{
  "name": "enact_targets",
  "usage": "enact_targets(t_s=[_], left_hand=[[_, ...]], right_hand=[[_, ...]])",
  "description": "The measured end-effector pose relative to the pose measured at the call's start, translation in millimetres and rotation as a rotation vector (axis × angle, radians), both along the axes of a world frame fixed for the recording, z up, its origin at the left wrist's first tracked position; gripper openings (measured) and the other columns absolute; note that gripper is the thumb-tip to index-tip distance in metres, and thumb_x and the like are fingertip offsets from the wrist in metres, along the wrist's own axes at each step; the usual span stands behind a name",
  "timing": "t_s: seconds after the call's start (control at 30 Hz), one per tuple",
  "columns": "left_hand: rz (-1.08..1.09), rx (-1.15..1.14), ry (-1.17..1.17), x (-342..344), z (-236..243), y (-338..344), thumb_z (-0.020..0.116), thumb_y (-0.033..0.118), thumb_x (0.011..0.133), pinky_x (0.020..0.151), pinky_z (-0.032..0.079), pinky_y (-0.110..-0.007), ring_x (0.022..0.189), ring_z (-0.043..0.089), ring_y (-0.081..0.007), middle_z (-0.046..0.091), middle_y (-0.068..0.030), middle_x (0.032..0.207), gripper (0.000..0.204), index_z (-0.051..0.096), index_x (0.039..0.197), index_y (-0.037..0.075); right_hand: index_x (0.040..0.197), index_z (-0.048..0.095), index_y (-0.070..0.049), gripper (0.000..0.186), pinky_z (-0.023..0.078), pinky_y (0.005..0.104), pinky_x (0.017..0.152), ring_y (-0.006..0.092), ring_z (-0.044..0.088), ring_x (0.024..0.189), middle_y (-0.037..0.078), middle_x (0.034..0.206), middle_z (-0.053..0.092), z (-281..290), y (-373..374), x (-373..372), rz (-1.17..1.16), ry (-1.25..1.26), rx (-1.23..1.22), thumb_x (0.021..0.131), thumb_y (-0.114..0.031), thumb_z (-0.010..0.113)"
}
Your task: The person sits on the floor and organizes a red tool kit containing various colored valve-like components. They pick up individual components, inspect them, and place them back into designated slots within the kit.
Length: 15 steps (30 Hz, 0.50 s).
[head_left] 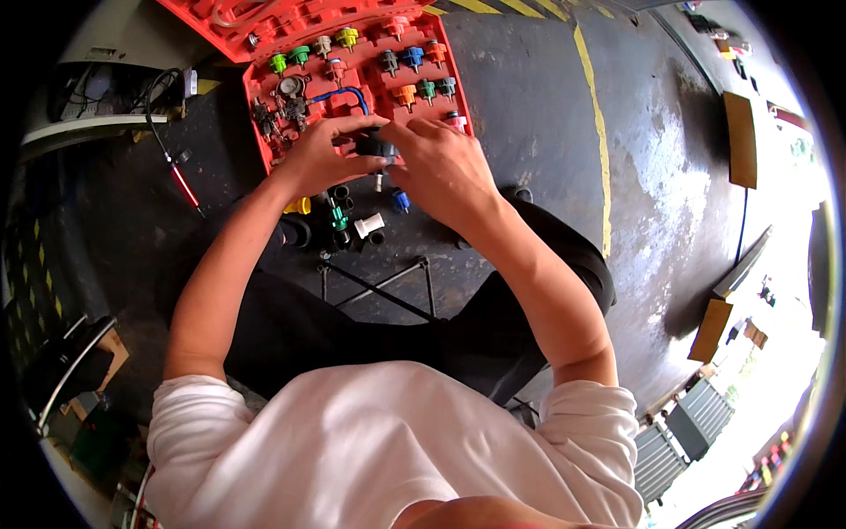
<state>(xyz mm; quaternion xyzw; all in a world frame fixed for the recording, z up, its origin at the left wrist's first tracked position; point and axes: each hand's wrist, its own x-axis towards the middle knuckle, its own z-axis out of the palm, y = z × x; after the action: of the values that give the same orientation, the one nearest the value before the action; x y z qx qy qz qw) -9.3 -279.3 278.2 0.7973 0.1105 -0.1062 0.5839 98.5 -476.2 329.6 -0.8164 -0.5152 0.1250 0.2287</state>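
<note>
Over the near edge of an open red tool case (260, 123), both my hands are closed on a black round fitting (377, 144). My left hand (319, 159) grips its left side with thumb and fingers. From the right, my right hand (443, 165) pinches it, and the fingers of both hands partly cover it. A small pale stem (378, 182) shows just below the fitting; whether it belongs to it I cannot tell. On the floor beneath my hands lie a green-and-black fitting (338, 217), a white fitting (369, 226), a blue fitting (402, 201) and a yellow ring-shaped part (300, 206).
Several coloured adapters sit in the case, with a round gauge (291, 85) and a blue hose (342, 93). Thin metal legs of a stand (379, 288) are between my knees. A red pen-like tool (183, 187) hangs on a cable at left. Yellow floor line (599, 132) runs at right.
</note>
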Motion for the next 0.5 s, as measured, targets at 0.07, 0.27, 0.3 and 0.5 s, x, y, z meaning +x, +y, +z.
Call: enact_targets(t_s=[0.07, 0.27, 0.3, 0.5], left_hand=[[0.021, -0.065, 0.009, 4, 7, 0, 0.084, 0.026, 0.086, 0.098, 0.052, -0.03, 0.108, 0.065, -0.0106, 0.072, -0.0025, 0.126, 0.062, 0.064, 0.143, 0.013], [0.005, -0.044, 0.089, 10, 15, -3, 0.084, 0.019, 0.085, 0.104, 0.05, -0.031, 0.115, 0.066, -0.0115, 0.074, -0.0059, 0.126, 0.062, 0.063, 0.143, 0.009], [-0.004, -0.035, 0.062, 10, 10, -4, 0.085, 0.02, 0.085, 0.104, 0.05, -0.031, 0.115, 0.066, -0.0114, 0.074, -0.0059, 0.126, 0.062, 0.064, 0.143, 0.009], [-0.009, -0.098, 0.006, 10, -15, -14, 0.085, 0.017, 0.087, 0.107, 0.049, -0.032, 0.12, 0.064, -0.0133, 0.071, -0.0066, 0.128, 0.062, 0.062, 0.143, 0.005]], right_hand=[[0.115, 0.068, -0.01, 0.038, 0.058, 0.0446, 0.077, 0.0329, 0.071, 0.093, 0.01, 0.098, 0.069, 1, 2, 6, -0.024, -0.009, 0.039, 0.077, -0.01, 0.075], [0.116, 0.071, -0.011, 0.034, 0.059, 0.0435, 0.085, 0.0335, 0.071, 0.1, 0.009, 0.11, 0.072, -4, -8, 27, 0.048, 0.045, 0.168, 0.081, -0.011, 0.075], [0.116, 0.071, -0.011, 0.034, 0.059, 0.044, 0.084, 0.034, 0.071, 0.099, 0.01, 0.109, 0.072, -2, -10, 27, 0.032, 0.072, 0.127, 0.082, -0.011, 0.076], [0.116, 0.071, -0.013, 0.032, 0.06, 0.0461, 0.08, 0.035, 0.071, 0.096, 0.01, 0.106, 0.074, -1, -17, 26, 0.006, 0.09, 0.005, 0.085, -0.014, 0.076]])
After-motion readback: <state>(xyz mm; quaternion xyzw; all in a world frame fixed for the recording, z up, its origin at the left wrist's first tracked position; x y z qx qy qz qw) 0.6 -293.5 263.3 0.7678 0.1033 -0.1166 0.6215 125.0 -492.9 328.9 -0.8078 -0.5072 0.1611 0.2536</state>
